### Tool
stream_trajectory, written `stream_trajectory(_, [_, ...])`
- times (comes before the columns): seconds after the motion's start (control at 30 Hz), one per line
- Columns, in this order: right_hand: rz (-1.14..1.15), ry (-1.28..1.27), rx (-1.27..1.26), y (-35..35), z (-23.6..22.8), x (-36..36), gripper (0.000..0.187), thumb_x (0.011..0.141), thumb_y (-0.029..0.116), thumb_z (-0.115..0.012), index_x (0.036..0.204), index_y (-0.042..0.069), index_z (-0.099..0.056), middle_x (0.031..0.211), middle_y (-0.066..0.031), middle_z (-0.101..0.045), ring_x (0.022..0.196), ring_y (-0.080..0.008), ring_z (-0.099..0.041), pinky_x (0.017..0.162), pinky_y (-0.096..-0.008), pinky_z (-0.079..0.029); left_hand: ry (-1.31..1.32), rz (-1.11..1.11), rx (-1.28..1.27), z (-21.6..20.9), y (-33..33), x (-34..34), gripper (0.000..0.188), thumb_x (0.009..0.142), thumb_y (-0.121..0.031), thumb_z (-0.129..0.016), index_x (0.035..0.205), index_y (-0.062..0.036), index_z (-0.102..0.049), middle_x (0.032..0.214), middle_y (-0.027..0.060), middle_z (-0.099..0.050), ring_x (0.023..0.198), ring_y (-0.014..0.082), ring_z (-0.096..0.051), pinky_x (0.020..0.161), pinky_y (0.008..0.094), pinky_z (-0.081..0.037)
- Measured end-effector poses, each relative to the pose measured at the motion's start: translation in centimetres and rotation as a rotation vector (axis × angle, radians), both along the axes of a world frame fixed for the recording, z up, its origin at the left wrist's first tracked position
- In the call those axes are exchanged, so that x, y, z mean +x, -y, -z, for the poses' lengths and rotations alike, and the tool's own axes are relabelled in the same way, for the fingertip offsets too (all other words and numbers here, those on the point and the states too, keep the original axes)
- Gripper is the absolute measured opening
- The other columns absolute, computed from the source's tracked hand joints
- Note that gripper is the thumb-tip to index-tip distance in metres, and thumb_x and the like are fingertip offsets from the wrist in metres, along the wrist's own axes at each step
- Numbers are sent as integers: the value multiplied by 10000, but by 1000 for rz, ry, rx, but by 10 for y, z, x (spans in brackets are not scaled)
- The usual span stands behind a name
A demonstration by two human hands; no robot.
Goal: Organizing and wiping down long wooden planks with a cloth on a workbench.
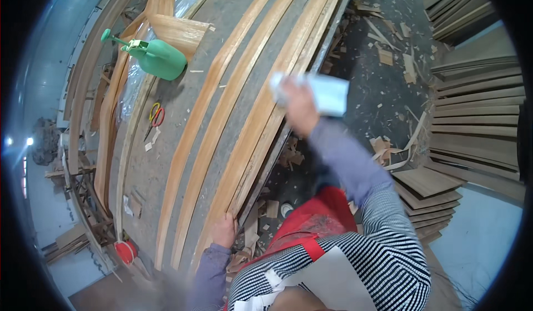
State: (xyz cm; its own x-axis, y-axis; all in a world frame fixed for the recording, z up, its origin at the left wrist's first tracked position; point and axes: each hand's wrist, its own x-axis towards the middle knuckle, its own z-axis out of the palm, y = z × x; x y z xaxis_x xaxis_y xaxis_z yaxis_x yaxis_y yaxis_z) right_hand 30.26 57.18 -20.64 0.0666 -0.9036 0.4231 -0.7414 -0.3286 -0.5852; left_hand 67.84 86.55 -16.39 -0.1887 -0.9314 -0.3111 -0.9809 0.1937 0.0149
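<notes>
My right hand [300, 107] is closed on a pale blue-white block-shaped thing [328, 93], which motion blur keeps me from naming more exactly. It is over the outer edge of the nearest long wooden strip [250, 133]; whether it touches the wood I cannot tell. Lower down, my left hand [225, 231] grips the near end of that same strip, thumb toward the top face. Two more curved wooden strips [222, 111] lie alongside to the left on the grey workbench [194, 97].
A green spray bottle [161, 59] and red-and-yellow-handled scissors [156, 115] are on the bench, with more wooden strips [108, 128] beyond. A red round reel [126, 251] is at the lower left. Wood scraps [386, 56] litter the floor; stacked boards [477, 125] stand right.
</notes>
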Motion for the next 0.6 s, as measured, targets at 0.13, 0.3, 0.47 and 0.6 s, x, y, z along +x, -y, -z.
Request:
stream_trajectory(0.13, [-505,341,36,-202,6,133,431,865,35,-607,1293,3,-647,1283,-197,-671,1237,-400,-615,1120,-549,-422,-18,-26,-15,1,1,-9,202,887,-236,-706,882,-82,-575,831,158,-630,719,383,-662,614,515,-525])
stream_trajectory(0.3, [-408,107,-108,-97,20,46,402,879,60,-605,1274,2,-655,1218,-179,-688,1131,-404,-646,1078,-513,-466,-6,-80,-62,3,-1,-12,186,878,-212,-705,911,-69,-590,857,161,-624,765,370,-660,636,513,-524])
stream_trajectory(0.47, [89,-21,-207,167,-1,-178,388,896,17,-546,1269,9,-651,1332,-230,-639,1249,-405,-585,1080,-515,-432,57,-115,4,2,3,-17,204,879,-203,-701,985,-60,-602,909,174,-628,826,381,-657,687,511,-528])
stream_trajectory(0.6, [66,-58,-150,206,18,-211,508,851,-16,-583,1357,31,-602,1462,-186,-564,1426,-361,-464,1182,-527,-334,64,-131,47,-18,19,-41,244,875,-227,-711,1007,-53,-603,931,180,-637,833,390,-650,711,518,-520])
